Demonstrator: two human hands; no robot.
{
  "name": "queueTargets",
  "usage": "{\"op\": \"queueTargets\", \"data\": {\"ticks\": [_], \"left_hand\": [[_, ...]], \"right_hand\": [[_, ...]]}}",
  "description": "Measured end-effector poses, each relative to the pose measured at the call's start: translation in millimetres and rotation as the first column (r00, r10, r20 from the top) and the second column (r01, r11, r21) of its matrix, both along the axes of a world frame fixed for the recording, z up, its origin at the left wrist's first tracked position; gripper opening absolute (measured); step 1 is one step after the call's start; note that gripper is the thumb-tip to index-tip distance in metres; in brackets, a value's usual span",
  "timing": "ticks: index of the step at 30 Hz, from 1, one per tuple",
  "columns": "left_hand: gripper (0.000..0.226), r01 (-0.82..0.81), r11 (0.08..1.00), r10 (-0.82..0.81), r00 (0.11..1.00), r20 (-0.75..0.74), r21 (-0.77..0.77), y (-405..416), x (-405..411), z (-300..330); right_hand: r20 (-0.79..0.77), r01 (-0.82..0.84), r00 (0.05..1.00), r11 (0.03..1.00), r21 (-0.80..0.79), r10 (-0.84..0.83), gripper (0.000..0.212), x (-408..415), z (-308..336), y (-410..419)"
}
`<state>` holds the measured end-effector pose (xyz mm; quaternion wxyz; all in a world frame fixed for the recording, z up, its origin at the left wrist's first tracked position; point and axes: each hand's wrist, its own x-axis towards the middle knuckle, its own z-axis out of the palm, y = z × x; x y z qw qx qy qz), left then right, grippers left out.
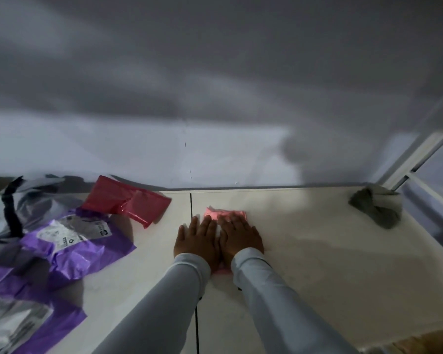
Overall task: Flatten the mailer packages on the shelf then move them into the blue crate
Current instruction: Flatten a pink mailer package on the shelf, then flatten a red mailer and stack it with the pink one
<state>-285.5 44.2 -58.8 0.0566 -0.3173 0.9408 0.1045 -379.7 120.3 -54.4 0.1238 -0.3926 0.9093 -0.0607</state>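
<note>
A small pink mailer (224,213) lies on the white shelf (317,238) near its middle. My left hand (198,241) and my right hand (239,238) rest side by side on it, palms down and fingers spread, and cover most of it. Only its far edge and a bit near my wrists show. A red mailer (125,200) lies crumpled at the back left. A purple mailer (69,249) with a white label lies left of my hands, beside a grey mailer (28,200). No blue crate is in view.
A crumpled grey cloth (375,206) sits at the back right corner by the shelf's white upright post (420,154). More purple and grey mailers (18,318) pile at the front left. A white wall (215,123) backs the shelf. A dark seam (191,203) splits the shelf boards.
</note>
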Motion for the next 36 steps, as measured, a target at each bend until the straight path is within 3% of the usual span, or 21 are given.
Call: {"op": "queueTargets", "data": {"ticks": [10, 14, 19, 23, 27, 30, 33, 36], "left_hand": [[0.064, -0.011, 1.000, 0.013, 0.985, 0.170, -0.015, -4, 5, 9], [0.068, -0.035, 0.999, 0.038, 0.994, 0.101, -0.030, 3, 31, 15], [0.067, 0.020, 0.990, -0.012, 0.998, 0.060, -0.137, -11, 86, 19], [0.062, -0.036, 0.981, 0.041, 0.999, 0.023, -0.193, -33, 140, 29], [0.057, -0.066, 0.971, 0.071, 0.997, 0.016, -0.231, -53, 185, 35], [0.057, -0.032, 0.967, 0.041, 0.999, 0.032, -0.252, -57, 203, 36], [0.059, -0.020, 0.971, 0.039, 0.996, 0.076, -0.237, -60, 212, 36], [0.059, -0.015, 0.976, 0.037, 0.994, 0.100, -0.215, -63, 219, 36]], "right_hand": [[0.007, -0.008, 1.000, 0.999, 0.031, 0.008, 0.056, 1, 5, -1], [-0.006, 0.051, 0.999, 0.994, 0.102, -0.051, 0.058, 3, 12, -9], [-0.147, 0.074, 0.987, 0.997, 0.006, -0.072, 0.060, 35, 2, -15], [-0.128, 0.075, 0.990, 0.990, 0.116, -0.060, 0.056, 38, 6, -20], [-0.262, 0.133, 0.960, 0.984, 0.120, -0.098, 0.054, 64, 26, -44], [-0.193, -0.098, 0.976, 0.994, 0.051, 0.106, 0.045, 96, 34, -71], [-0.133, -0.360, 0.923, 0.933, 0.026, 0.360, 0.046, 126, 35, -95], [-0.113, -0.346, 0.927, 0.931, 0.115, 0.358, 0.057, 144, 37, -111]]}}
